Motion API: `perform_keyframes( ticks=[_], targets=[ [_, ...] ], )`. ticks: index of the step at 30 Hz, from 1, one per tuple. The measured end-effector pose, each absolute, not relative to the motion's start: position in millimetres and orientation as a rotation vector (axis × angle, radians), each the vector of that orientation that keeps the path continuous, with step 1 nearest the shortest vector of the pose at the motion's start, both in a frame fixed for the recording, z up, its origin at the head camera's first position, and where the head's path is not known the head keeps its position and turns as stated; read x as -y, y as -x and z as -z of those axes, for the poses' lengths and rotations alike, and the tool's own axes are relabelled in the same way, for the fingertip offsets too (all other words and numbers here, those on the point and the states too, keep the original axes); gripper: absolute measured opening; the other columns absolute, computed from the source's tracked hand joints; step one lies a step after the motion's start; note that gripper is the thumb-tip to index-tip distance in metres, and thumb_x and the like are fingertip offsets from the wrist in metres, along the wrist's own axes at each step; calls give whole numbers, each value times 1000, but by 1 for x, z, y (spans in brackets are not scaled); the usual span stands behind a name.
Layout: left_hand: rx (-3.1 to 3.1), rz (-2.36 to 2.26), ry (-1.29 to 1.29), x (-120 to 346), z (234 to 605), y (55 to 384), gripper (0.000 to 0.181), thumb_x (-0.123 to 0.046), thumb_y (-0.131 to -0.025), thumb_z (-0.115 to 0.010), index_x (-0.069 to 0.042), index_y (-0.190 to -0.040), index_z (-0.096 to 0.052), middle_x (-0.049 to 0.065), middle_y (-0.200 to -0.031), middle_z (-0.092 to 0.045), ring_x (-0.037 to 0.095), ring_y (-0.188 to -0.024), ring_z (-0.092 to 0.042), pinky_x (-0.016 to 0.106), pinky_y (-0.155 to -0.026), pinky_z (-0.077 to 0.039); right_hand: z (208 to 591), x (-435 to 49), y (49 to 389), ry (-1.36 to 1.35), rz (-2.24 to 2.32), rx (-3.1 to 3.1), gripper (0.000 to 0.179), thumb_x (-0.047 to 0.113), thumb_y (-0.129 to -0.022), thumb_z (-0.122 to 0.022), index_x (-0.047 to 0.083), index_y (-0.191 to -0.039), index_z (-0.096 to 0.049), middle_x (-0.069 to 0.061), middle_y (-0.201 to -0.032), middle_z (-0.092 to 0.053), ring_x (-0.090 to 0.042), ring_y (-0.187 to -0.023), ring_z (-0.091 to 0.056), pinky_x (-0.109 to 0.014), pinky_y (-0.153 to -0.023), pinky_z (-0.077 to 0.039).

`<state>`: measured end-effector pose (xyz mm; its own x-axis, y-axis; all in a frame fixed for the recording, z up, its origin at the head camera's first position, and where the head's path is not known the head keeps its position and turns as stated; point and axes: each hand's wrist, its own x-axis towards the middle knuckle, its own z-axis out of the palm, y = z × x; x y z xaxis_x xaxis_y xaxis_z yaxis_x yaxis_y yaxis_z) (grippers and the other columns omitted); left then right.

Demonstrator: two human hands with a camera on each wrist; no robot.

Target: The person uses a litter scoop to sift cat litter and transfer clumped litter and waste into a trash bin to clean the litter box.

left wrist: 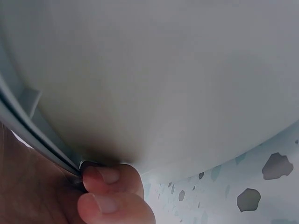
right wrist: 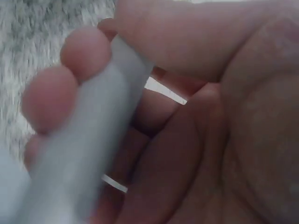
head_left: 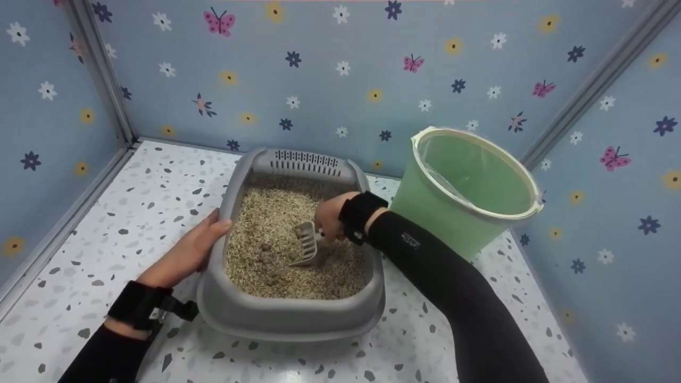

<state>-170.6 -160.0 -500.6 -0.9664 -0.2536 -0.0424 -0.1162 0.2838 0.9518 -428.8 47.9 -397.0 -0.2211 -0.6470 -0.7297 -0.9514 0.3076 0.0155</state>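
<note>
A grey litter box point(head_left: 292, 314) filled with pale, grainy litter point(head_left: 271, 207) sits on the speckled surface. My left hand point(head_left: 189, 247) grips its left rim, thumb on top. Seen from the left wrist, the fingers point(left wrist: 114, 205) curl under the rim against the box's outer wall point(left wrist: 177, 84). Inside the box, my right hand point(head_left: 334, 215) holds a slotted litter scoop point(head_left: 308, 244), tilted with its front edge at the litter. In the right wrist view the fingers wrap round the scoop's light grey handle point(right wrist: 88, 121). Darker clumps point(head_left: 265, 254) lie left of the scoop.
A green bucket point(head_left: 441, 213) with a clear liner over its cream rim stands right of the box, behind my right forearm. Blue flowered panels point(head_left: 319, 96) enclose the back and sides, joined by grey metal posts point(head_left: 104, 74). White speckled flooring point(head_left: 154, 186) lies left of the box.
</note>
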Motion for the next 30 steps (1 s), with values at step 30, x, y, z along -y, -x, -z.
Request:
perform_keyframes(
  ticks=[30],
  targets=[
    [2413, 1794, -300, 158, 502, 169, 83, -62, -117, -38, -23, -180, -2, 35, -177, -23, 55, -143, -54, 65, -109, -54, 440, -30, 412, 1459, -45, -1662, 18, 17, -109, -70, 14, -92, -65, 3, -82, -59, -9, -68, -51, -26, -66, -44]
  ],
)
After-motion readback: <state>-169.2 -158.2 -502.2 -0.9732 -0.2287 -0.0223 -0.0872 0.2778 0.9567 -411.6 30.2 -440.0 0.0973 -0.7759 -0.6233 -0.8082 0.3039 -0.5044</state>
